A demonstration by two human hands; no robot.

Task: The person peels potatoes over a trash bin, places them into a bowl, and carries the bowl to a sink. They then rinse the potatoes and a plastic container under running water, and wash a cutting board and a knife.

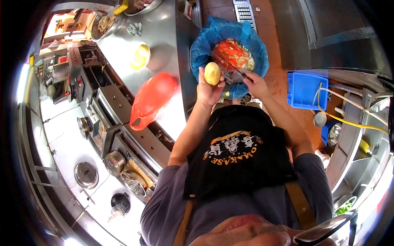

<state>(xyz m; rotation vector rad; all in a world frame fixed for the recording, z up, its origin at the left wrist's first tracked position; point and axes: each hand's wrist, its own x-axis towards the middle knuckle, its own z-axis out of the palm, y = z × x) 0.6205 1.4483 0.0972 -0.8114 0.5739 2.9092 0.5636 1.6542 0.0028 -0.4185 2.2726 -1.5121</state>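
A peeled, pale yellow potato (212,74) rests in my left hand (210,92), whose fingers curl around it from below. My right hand (256,85) is closed on the dark handle of what looks like a knife (234,67); its thin blade points up and left, apart from the potato. Both hands are over the near side of a bin lined with a blue plastic bag (260,45). Inside lie a red plastic bag (230,52) and pale peelings (248,61).
Left of the bin, a steel counter (166,37) carries a red plastic bag (154,97), a bright yellowish bowl (140,56) and metal bowls at its far end. On the right, a blue crate (307,91) stands on the tiled floor near a yellow hose (349,121).
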